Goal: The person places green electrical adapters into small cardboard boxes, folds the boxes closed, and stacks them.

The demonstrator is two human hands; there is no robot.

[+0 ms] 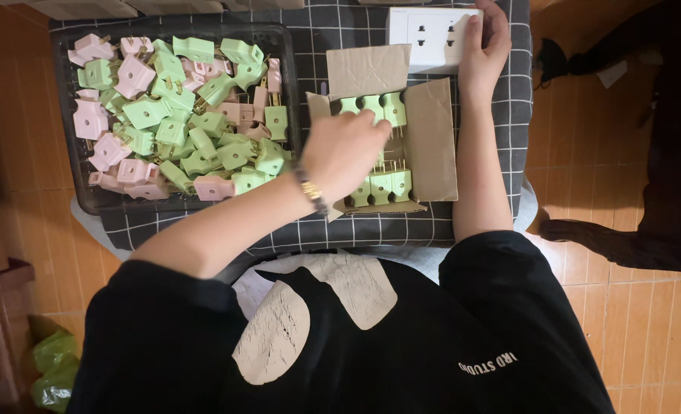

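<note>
Cardboard box [432, 138]: small and open, flaps folded out, lying on the checked cloth in front of the person; rows of green plugs [383, 107] stand inside at its far and near ends.
Left hand [346, 153]: reaches over the middle of the box, fingers curled down among the plugs; whether it grips one cannot be told.
Right hand [482, 50]: rests on the right edge of a white socket plate [429, 34], fingers bent over it, just beyond the box.
Tray [76, 130]: dark and shallow, left of the box, heaped with loose green and pink plugs [179, 123].
Cloth [478, 15]: dark with white grid lines, under box, tray and plate.
Floor [624, 307]: reddish-brown tiles.
</note>
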